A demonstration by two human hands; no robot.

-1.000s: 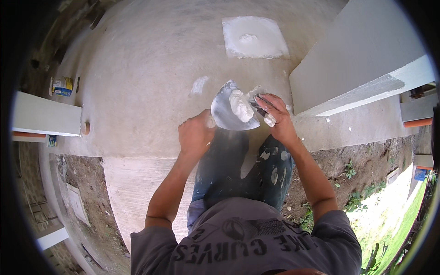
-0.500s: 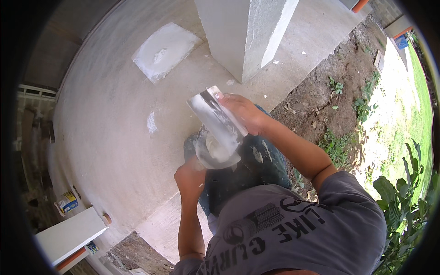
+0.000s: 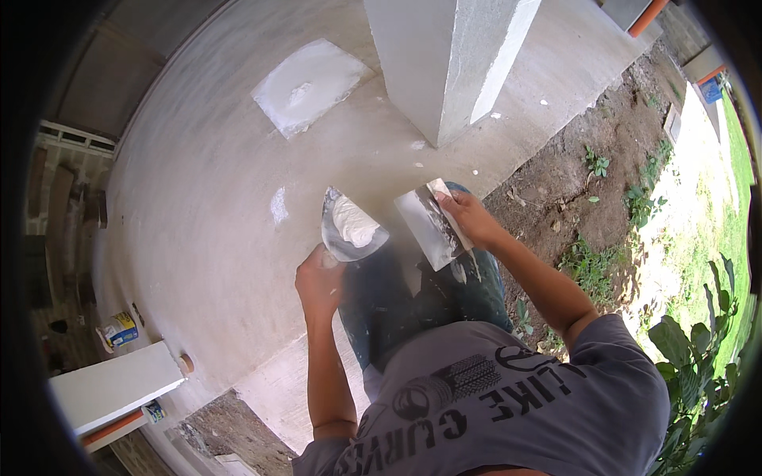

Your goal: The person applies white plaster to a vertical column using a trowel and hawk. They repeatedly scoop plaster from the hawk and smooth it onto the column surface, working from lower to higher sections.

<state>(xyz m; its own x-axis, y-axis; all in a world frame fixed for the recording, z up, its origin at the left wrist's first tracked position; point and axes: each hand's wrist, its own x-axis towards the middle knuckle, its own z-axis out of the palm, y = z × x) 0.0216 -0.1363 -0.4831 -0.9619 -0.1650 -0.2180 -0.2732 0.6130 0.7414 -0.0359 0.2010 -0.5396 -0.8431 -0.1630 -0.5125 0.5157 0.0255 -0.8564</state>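
My left hand [image 3: 320, 282] is closed around the handle of a half-round scoop [image 3: 361, 252], held tilted in front of my left knee. A mound of white plaster paste [image 3: 354, 225] sits inside it. My right hand [image 3: 468, 217] grips a flat rectangular trowel [image 3: 422, 225] by its far right side, fingers partly hidden behind the blade. Grey and white smears mark the trowel's face. Scoop and trowel are apart, with a gap between them over my legs.
A concrete pillar [image 3: 413, 71] rises ahead from the concrete floor [image 3: 214, 214]. Left of it lies a white board [image 3: 313, 87] with a paste lump. Bare soil [image 3: 548, 174] borders the floor on the right. A white bucket [image 3: 119, 332] and another pillar [image 3: 119, 389] stand at left.
The trowel, earlier lying across the scoop, has moved right and away from it. The scoop has shifted up and left, and its paste now shows fully.
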